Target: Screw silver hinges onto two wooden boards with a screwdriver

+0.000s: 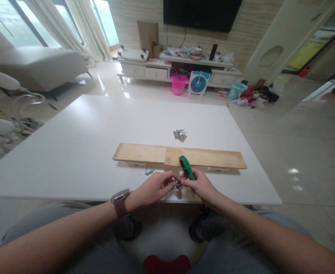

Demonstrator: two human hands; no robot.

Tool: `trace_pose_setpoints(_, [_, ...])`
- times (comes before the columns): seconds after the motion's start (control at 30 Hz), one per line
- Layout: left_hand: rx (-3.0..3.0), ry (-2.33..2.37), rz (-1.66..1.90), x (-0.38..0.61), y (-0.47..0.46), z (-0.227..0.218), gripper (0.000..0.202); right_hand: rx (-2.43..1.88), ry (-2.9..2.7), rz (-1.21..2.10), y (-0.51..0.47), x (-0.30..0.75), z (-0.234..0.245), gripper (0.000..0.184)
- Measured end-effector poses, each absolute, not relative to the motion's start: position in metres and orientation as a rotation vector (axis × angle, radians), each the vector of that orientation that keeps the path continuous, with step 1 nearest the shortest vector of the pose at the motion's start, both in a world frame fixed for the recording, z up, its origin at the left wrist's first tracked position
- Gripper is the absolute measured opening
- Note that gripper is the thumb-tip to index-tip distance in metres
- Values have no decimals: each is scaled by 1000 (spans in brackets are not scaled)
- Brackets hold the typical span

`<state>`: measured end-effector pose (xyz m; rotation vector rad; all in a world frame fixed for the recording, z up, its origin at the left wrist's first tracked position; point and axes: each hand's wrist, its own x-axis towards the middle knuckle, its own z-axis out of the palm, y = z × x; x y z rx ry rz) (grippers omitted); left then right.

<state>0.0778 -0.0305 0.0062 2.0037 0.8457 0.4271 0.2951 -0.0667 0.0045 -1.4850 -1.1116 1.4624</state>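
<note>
My left hand (162,185), with a watch on its wrist, pinches a small metal plate with holes (178,184) near the table's front edge. In my right hand (200,184) is a green-handled screwdriver (186,166), its handle pointing up and away; the fingertips of this hand also touch the plate. Just beyond both hands lies a long wooden board (141,153), with a short wooden piece (173,156) across its middle. Several screws (149,172) rest left of the hands. Past the board is a small pile of metal plates and screws (180,136).
The white table (78,152) spans the space before me. A small colourful sticker (179,195) is at its front edge. Beyond stand a TV cabinet (156,72), a pink basket (179,84) and a blue fan (198,82). Something red (167,264) is below me.
</note>
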Motion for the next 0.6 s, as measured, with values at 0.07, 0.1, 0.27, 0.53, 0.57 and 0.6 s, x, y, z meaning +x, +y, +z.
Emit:
trace_pose_setpoints(0.07, [2005, 844, 428, 78, -31, 6, 20, -1490, -1115, 1459, -67, 295, 4, 29])
trace_pose_setpoints(0.1, [2007, 844, 429, 78, -31, 6, 20, -1491, -1121, 1457, -67, 295, 4, 29])
trace_pose_setpoints(0.27, [2005, 845, 423, 78, -31, 5, 18, -1491, -1126, 1453, -67, 294, 2, 28])
trace_pose_setpoints(0.53, [2004, 847, 420, 78, -31, 5, 19, -1491, -1138, 1447, -66, 295, 3, 27])
trace_pose_setpoints(0.57, [2005, 848, 418, 78, -31, 5, 19, -1491, -1141, 1447, -66, 295, 3, 27])
trace_pose_setpoints(0.6, [2008, 848, 416, 78, -31, 6, 19, -1489, -1144, 1448, -66, 295, 3, 27])
